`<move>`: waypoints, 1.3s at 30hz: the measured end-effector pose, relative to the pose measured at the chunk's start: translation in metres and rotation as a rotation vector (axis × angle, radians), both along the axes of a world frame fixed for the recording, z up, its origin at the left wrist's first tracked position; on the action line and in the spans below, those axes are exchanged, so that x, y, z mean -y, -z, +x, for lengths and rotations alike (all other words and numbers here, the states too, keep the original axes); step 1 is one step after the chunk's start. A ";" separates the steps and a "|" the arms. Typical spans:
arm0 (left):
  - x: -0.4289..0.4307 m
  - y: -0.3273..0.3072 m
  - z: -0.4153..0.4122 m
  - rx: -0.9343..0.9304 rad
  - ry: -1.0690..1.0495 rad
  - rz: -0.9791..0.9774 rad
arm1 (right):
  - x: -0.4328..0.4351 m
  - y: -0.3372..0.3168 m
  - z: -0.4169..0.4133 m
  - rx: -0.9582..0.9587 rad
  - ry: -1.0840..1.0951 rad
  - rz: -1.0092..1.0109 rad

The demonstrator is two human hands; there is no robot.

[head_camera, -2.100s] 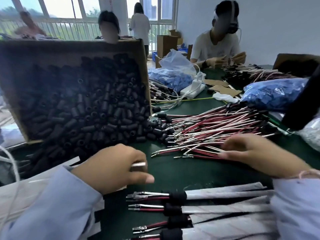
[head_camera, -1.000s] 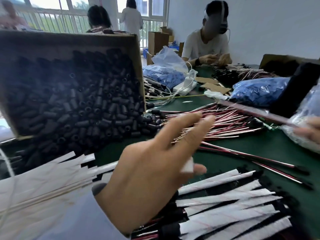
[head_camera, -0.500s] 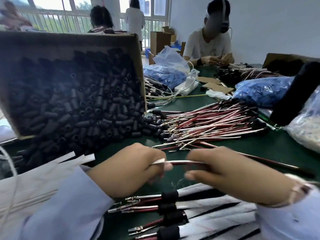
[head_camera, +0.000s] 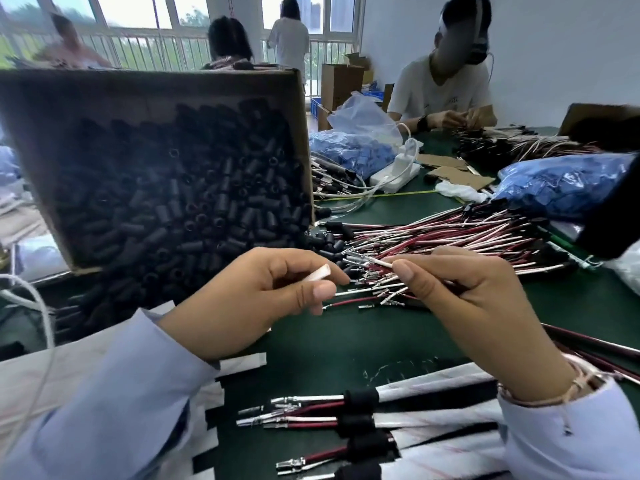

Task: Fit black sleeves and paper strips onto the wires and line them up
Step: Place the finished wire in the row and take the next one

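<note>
My left hand (head_camera: 249, 299) pinches the open end of a white paper strip (head_camera: 317, 273) between thumb and fingers. My right hand (head_camera: 464, 303) pinches a red-and-white wire pair (head_camera: 372, 260), its metal terminals pointing left at the strip, a short gap apart. Behind them lies a loose pile of wires (head_camera: 450, 233). A tilted cardboard box (head_camera: 145, 95) full of black sleeves (head_camera: 194, 209) stands at the left. Several finished wires (head_camera: 360, 407) with black sleeves and paper wraps lie in a row near me. More paper strips (head_camera: 69, 372) lie under my left sleeve.
The green table (head_camera: 346, 348) also carries bags of blue parts (head_camera: 561, 185), a white charger (head_camera: 394, 174) with cables and cardboard scraps (head_camera: 457, 174). A person (head_camera: 446, 88) works on wires across the table. A dark object (head_camera: 616, 216) juts in from the right.
My hands have risen and drawn apart slightly; the wire's tip, which was meeting the strip at my left fingers, is now a short gap from the strip's end. The view shifted a little.
</note>
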State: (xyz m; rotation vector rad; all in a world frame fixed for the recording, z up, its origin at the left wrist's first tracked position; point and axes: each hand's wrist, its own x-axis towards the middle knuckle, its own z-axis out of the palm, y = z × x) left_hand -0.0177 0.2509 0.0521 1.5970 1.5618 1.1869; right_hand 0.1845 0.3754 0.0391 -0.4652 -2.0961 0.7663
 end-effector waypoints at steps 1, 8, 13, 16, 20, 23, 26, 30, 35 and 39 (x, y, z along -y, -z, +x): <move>0.002 -0.005 0.001 0.025 0.007 0.006 | 0.002 -0.001 0.001 -0.013 -0.022 0.004; 0.011 -0.021 0.011 0.067 0.024 0.046 | 0.018 -0.014 0.008 -0.146 -0.135 -0.006; 0.011 -0.019 0.011 0.012 0.034 0.056 | 0.022 -0.013 0.008 -0.107 -0.134 -0.003; 0.010 -0.018 0.012 -0.020 0.032 0.047 | 0.022 -0.013 0.009 -0.072 -0.142 0.018; 0.012 -0.020 0.014 -0.190 -0.025 0.042 | 0.022 -0.012 0.008 -0.004 -0.071 0.090; 0.010 -0.017 0.022 -0.574 -0.047 0.066 | 0.026 -0.008 0.001 0.108 -0.012 0.191; 0.005 0.002 0.041 -0.978 -0.127 0.015 | 0.035 0.000 -0.011 0.264 -0.089 0.158; 0.001 0.006 0.004 -1.112 -0.254 -0.166 | -0.013 -0.008 0.017 0.578 -0.164 -0.157; -0.008 0.022 0.021 -1.169 -0.148 -0.039 | -0.019 -0.009 0.017 0.745 -0.289 -0.164; -0.008 0.014 0.021 -1.142 -0.210 -0.060 | -0.019 -0.004 0.013 0.681 -0.290 -0.177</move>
